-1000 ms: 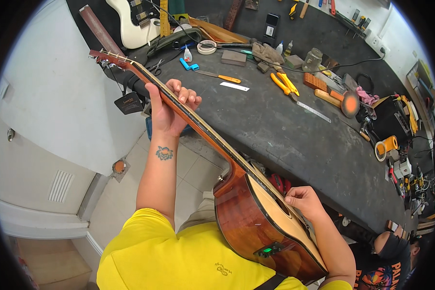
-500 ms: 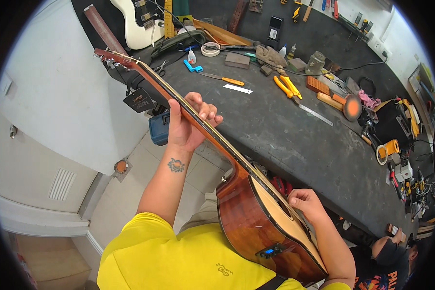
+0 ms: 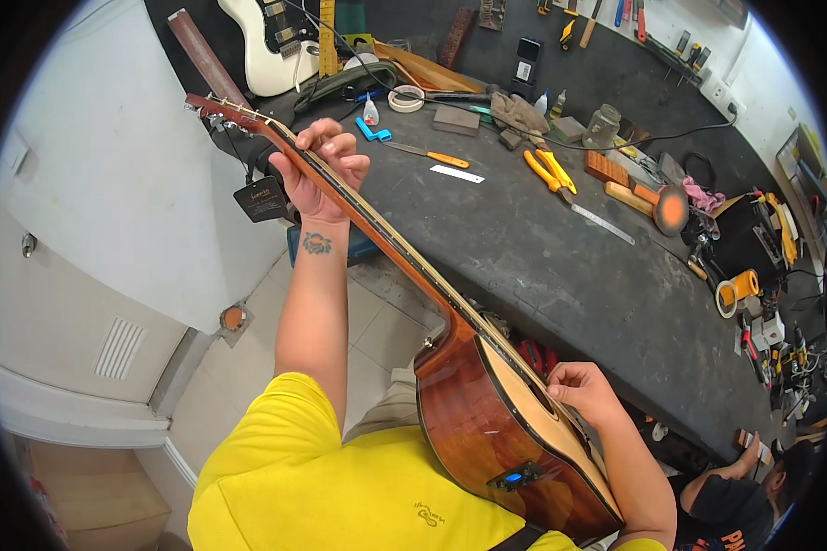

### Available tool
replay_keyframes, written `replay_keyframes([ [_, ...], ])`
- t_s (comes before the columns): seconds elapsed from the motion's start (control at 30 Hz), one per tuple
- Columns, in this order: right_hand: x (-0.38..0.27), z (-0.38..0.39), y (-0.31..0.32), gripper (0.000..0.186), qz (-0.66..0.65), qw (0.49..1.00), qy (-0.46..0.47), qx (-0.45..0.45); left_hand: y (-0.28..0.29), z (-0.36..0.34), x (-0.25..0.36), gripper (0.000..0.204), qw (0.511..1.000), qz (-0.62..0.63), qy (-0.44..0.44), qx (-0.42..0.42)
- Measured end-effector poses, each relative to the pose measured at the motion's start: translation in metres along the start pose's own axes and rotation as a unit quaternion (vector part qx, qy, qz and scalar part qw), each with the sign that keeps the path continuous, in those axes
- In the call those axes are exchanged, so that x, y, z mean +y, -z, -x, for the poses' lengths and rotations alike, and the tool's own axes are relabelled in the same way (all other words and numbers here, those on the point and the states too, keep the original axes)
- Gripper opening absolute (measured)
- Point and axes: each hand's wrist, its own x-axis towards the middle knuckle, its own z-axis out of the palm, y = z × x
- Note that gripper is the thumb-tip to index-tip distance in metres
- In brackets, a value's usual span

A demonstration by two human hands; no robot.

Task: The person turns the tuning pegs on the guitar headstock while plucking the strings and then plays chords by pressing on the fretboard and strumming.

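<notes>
An acoustic guitar [image 3: 473, 404] with a glossy reddish-brown side and pale top rests against my body, its neck slanting up to the far left. My left hand [image 3: 324, 174] is closed round the neck near the headstock, thumb on the near side and fingertips curled over the fretboard. Over the strings by the soundhole is my right hand [image 3: 586, 391], thumb and forefinger pinched together; whatever may be between them is too small to see. A black tag [image 3: 261, 199] hangs from the headstock. A small panel [image 3: 515, 478] glows blue on the guitar's side.
Beyond the guitar is a dark workbench [image 3: 524, 248] bearing yellow-handled pliers [image 3: 551, 172], a knife [image 3: 441, 157], a steel ruler [image 3: 602, 223] and a blue string winder [image 3: 373, 131]. A white electric guitar [image 3: 259, 55] stands far left. Another person [image 3: 730, 496] works at the lower right.
My left hand has slid up the neck toward the headstock. My right hand remains over the strings, nearly in place. The other person at the lower right has shifted.
</notes>
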Motion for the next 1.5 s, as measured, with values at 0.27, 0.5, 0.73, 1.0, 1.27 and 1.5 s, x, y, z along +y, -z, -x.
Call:
replay_keyframes([
  [0.27,0.006,0.0,0.006,0.025,0.105,0.992,-0.025,0.065,0.023,0.006,-0.01,0.032,0.998,-0.012,-0.028,-0.049],
  [0.5,0.01,0.01,0.015,0.02,-0.056,0.989,0.133,0.025,-0.002,-0.021,0.055,0.047,0.984,-0.136,-0.003,0.117],
  [0.73,0.0,0.004,-0.011,0.031,0.227,0.965,0.101,0.079,-0.008,-0.016,0.053,0.03,0.982,-0.107,-0.003,0.154],
  [1.0,0.007,0.004,-0.01,0.026,0.168,0.978,0.079,0.096,-0.007,-0.016,0.045,0.027,0.99,-0.078,0.001,0.12],
  [1.27,-0.001,0.008,-0.004,0.032,0.128,0.983,0.047,0.126,-0.007,-0.016,0.043,0.024,0.989,-0.073,-0.01,0.128],
  [1.5,-0.003,0.011,-0.009,0.025,0.171,0.971,0.154,0.061,-0.007,-0.014,0.044,0.025,0.991,-0.077,-0.005,0.112],
])
